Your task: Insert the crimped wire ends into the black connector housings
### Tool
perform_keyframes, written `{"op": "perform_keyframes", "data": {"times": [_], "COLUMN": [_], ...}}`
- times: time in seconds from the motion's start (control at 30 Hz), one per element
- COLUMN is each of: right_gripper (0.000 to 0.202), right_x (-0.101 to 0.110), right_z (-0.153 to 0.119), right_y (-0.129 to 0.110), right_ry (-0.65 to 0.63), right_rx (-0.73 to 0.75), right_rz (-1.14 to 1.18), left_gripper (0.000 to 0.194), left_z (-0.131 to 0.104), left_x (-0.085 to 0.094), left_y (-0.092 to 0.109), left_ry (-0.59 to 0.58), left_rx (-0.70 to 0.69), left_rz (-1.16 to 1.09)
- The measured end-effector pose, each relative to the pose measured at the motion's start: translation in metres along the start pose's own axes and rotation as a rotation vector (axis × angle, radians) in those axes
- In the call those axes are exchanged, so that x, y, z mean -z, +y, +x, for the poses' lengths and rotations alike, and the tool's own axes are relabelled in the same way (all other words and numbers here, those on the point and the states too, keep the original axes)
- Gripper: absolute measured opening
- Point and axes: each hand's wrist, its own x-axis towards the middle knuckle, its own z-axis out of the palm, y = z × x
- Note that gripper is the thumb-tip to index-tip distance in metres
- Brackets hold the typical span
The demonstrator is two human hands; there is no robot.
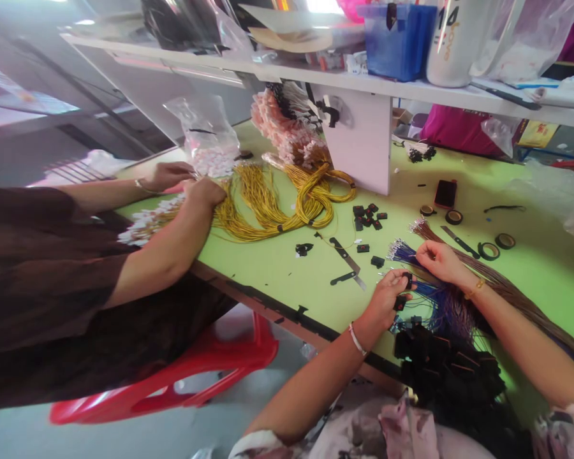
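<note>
My left hand [386,299] is closed around small black connector housings [400,302], with dark blocks showing at the fingertips. My right hand [441,262] is pinched just above a bundle of blue wires [442,309], on what looks like a thin wire end. Crimped metal tips [398,250] of the blue wires lie beside the right fingers. A bundle of brown wires [521,293] runs under the right wrist. Close to my body, below both hands, is a heap of black housings [447,366].
Loose black connectors [368,217], knives [345,255], tape rolls [488,250] and a phone [445,193] lie on the green table [277,274]. At left, a co-worker's hands [198,188] handle yellow wires [263,204]. A shelf [287,73] spans the back; a red chair [210,363] stands below.
</note>
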Motion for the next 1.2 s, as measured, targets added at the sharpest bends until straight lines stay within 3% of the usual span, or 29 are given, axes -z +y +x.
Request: {"op": "perform_keyframes", "data": {"times": [0.3,0.77,0.97,1.2], "right_gripper": [0.014,0.012,0.012,0.011], "right_x": [-0.011,-0.016,-0.022,-0.026], "right_z": [-0.029,-0.033,-0.033,-0.035], "right_y": [-0.007,-0.011,-0.01,-0.013], "right_ry": [-0.074,-0.043,-0.065,-0.047], "right_rx": [-0.003,-0.051,-0.065,0.102], "right_rz": [-0.111,-0.241,-0.197,-0.35], "left_gripper": [0.02,0.03,0.035,0.03], "left_z": [0.0,-0.004,-0.005,-0.002], "left_x": [-0.003,-0.004,-0.005,-0.005], "left_y": [0.001,0.003,0.0,0.0], "left_ry": [0.022,0.021,0.062,0.098], "left_rx": [0.031,-0.012,-0.095,-0.07], "left_rz": [-0.111,-0.084,0.047,0.061]}}
